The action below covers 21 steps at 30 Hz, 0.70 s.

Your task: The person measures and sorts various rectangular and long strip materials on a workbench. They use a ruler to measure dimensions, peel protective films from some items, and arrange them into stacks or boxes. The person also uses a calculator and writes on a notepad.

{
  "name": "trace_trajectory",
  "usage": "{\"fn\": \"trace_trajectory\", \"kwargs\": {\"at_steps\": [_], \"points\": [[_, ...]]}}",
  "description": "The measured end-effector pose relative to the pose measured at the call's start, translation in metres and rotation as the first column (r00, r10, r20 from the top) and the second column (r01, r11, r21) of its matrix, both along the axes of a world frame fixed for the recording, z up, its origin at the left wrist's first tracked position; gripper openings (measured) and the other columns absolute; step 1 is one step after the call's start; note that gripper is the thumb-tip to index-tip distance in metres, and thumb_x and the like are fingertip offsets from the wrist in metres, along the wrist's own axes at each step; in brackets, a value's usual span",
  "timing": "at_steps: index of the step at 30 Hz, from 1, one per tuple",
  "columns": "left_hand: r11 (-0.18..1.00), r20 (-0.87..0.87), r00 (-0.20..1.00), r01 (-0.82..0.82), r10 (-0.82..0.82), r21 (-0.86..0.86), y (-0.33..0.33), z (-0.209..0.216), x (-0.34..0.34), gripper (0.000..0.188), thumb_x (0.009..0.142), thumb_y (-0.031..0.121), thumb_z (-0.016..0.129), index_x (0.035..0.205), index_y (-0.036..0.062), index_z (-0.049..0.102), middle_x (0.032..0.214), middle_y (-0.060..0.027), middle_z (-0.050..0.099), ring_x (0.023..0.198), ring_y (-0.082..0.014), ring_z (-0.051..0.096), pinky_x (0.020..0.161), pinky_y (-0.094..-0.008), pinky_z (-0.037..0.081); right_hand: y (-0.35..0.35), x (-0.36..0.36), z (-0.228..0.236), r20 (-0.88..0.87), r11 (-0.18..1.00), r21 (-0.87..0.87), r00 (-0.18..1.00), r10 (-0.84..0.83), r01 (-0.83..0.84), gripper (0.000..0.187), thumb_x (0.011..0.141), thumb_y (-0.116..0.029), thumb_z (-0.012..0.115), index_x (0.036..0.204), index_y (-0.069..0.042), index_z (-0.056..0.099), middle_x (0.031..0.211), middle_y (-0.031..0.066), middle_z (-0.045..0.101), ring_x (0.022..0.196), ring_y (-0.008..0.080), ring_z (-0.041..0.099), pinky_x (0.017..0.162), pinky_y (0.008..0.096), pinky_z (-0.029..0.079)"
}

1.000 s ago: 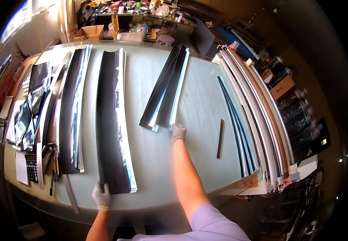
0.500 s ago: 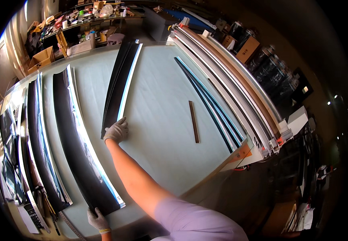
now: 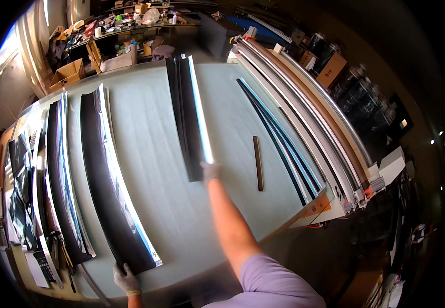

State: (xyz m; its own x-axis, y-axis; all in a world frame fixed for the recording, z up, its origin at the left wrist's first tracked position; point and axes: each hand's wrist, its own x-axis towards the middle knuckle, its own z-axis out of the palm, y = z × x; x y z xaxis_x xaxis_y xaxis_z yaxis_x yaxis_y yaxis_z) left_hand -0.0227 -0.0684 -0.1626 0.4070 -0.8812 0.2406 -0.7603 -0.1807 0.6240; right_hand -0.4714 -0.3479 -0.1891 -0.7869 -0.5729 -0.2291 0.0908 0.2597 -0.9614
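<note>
Both my hands wear light knit gloves. My right hand (image 3: 211, 172), slightly blurred, grips the near right corner of a long black strip (image 3: 187, 118) with a bright white-blue edge, in the middle of the table. Its fingertips are partly lost in the blur. Lower left, my left hand (image 3: 125, 278) pinches the near end of a wider black strip (image 3: 110, 190), thumb on top and fingers mostly hidden. This one also has a shiny white-blue right edge and lies lengthwise across the glass-topped table (image 3: 145, 128).
More dark strips (image 3: 60, 169) lie on the left, near a calculator (image 3: 44, 263) and a ruler (image 3: 93, 285). A short brown bar (image 3: 258, 163) and thin blue-edged strips (image 3: 279, 138) lie right. Long rails (image 3: 304, 108) line the right side. A cluttered bench (image 3: 130, 28) stands behind.
My right hand has moved right, swinging the near end of the middle strip rightward with it. My left hand stays at the wider strip's end. The whole view has shifted slightly.
</note>
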Motion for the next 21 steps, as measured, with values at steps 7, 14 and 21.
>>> {"fn": "trace_trajectory", "kwargs": {"at_steps": [7,14,21], "points": [[0.999,0.024,0.999,0.043,-0.043,0.029,-0.002,0.006,-0.003,0.031,0.091,0.015,0.067,0.114,-0.0050,0.063,0.099,-0.0258,0.067,0.091,-0.0451,0.065,0.080,-0.0476,0.052,0.149,-0.184,0.023,-0.118,0.991,-0.014,0.984,0.130,-0.133,0.034,0.078,0.002,0.076,0.111,0.006,0.069,0.096,0.0080,0.071,0.086,0.0178,0.066,0.083,0.0316,0.051],[0.997,0.033,0.997,0.061,-0.063,0.037,-0.006,-0.007,-0.002,0.034,0.091,0.017,0.066,0.117,-0.0046,0.063,0.102,-0.0249,0.068,0.094,-0.0440,0.066,0.082,-0.0474,0.052,0.197,-0.279,-0.011,-0.209,0.990,0.136,0.976,0.054,-0.026,0.039,0.080,0.005,0.074,0.119,0.008,0.065,0.104,0.0130,0.071,0.089,0.0214,0.067,0.086,0.0325,0.051],[0.999,0.111,0.994,0.005,-0.009,0.039,0.004,-0.006,0.011,0.035,0.091,0.020,0.067,0.118,-0.0015,0.064,0.103,-0.0235,0.069,0.093,-0.0426,0.067,0.082,-0.0469,0.053,0.155,-0.170,0.085,-0.856,0.770,0.481,0.416,0.308,0.419,0.048,0.084,-0.015,0.076,0.127,-0.007,0.058,0.124,0.0191,0.060,0.115,0.0360,0.060,0.097,0.0449,0.049]]}}
